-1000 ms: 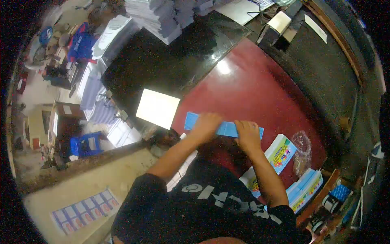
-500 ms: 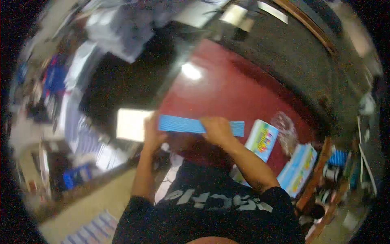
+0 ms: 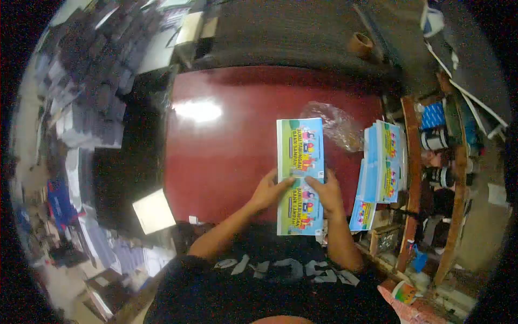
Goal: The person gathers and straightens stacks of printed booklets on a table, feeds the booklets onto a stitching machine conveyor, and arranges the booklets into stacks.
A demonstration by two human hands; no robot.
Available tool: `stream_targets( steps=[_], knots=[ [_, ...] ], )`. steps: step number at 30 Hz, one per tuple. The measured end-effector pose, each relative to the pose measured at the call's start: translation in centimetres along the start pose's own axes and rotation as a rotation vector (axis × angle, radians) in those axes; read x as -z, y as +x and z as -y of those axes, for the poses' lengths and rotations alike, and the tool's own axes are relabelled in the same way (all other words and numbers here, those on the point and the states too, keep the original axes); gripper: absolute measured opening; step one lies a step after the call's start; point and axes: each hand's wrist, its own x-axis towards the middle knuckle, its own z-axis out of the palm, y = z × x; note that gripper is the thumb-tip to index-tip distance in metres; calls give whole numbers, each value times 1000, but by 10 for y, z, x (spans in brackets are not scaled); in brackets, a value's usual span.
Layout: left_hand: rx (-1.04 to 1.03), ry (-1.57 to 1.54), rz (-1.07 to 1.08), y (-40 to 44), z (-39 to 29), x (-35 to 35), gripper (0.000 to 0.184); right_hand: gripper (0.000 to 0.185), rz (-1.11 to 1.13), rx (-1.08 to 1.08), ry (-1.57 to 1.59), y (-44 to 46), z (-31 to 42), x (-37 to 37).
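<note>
A stack of printed booklets [image 3: 300,146], light blue, green and yellow with two copies of the same cover design, is held upright lengthwise over the red tabletop. My left hand [image 3: 270,190] grips its left edge with the thumb lying on the front. From the right edge my right hand [image 3: 328,191] closes on it, thumb also on the printed face. Fingers behind the stack are hidden. More booklets of the same print lie in a fanned pile [image 3: 384,162] to the right of my right hand.
Crumpled clear plastic [image 3: 337,127] lies on the red tabletop [image 3: 226,146] behind the booklets. A cream block [image 3: 155,211] sits at the left edge. Wooden shelving [image 3: 410,183] with jars [image 3: 434,140] stands at right. Stacked paper [image 3: 89,124] fills the far left.
The held stack showed a long blue striped side before; now its printed front faces me and it stands lengthwise. My left hand has left the cream block's side. The view has turned right.
</note>
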Motion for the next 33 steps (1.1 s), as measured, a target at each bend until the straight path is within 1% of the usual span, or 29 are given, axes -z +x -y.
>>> stream_targets(
  steps=[2, 3, 5, 6, 7, 9, 10, 11, 13, 14, 15, 16, 17, 18, 19, 20, 21, 22, 24, 26, 27, 28, 29, 31, 32, 33],
  knots=[
    [-60, -86, -47, 17, 27, -13, 41, 68, 31, -78, -119, 9, -11, 22],
    [-51, -60, -44, 21, 29, -16, 41, 68, 27, -80, -92, 18, -22, 27],
    [-281, 1052, -460, 25, 41, -25, 46, 77, -213, 230, -929, 37, -56, 31],
    [-381, 869, -469, 50, 86, -7, 49, 83, -158, 25, -773, 48, -66, 29],
    [-391, 892, -454, 50, 86, -10, 49, 83, -172, 26, -749, 50, -64, 31],
    [83, 157, -360, 42, 77, -17, 42, 82, 159, -49, -216, 52, -59, 40],
    [200, 50, -275, 27, 36, -36, 41, 79, 192, -43, -129, 55, -69, 41],
    [214, 74, -276, 32, 46, -37, 41, 79, 188, -50, -102, 52, -74, 47],
    [239, -292, -290, 46, 77, -21, 40, 93, 232, -84, 91, 47, -83, 53],
    [258, -330, -267, 49, 86, -14, 43, 92, 262, 0, 81, 38, -83, 55],
    [266, -304, -286, 45, 66, -30, 43, 88, 308, 99, -2, 32, -89, 52],
    [311, -335, -252, 30, 31, -59, 45, 83, 420, -7, 38, 40, -104, 52],
    [353, -361, -215, 22, 10, -75, 47, 79, 528, -107, 81, 44, -99, 52],
    [317, -238, -227, 32, 32, -55, 52, 79, 531, -104, 92, 44, -93, 57],
    [316, -229, -230, 31, 31, -53, 52, 70, 446, -81, 165, 43, -87, 64],
    [272, -223, -217, 32, 30, -54, 52, 62, 359, -58, 235, 45, -74, 70],
    [229, -219, -202, 34, 29, -57, 51, 62, 359, -54, 239, 60, -79, 71],
    [216, -227, -197, 32, 30, -60, 50, 59, 218, -53, 135, 78, -86, 68],
    [250, -237, -211, 32, 43, -49, 50, 60, 79, -53, 29, 97, -88, 66],
    [271, -247, -220, 40, 63, -26, 50, 69, 96, -327, -424, 109, -84, 65],
    [229, -146, -242, 45, 77, -9, 52, 69, 96, -315, -429, 121, -101, 58],
    [172, -56, -273, 48, 84, -1, 53, 70, -25, -207, -430, 139, -132, 47],
    [129, -81, -299, 42, 83, -8, 53, 70, -41, -185, -423, 147, -140, 42],
    [201, -64, -235, 38, 65, -21, 55, 70, -9, -200, -362, 152, -131, 39],
    [230, 54, -229, 38, 70, -10, 56, 70, 17, -213, -319, 151, -126, 39],
    [286, -235, -231, 32, 62, -25, 47, 71, 40, -226, -283, 146, -121, 38]
  ],
)
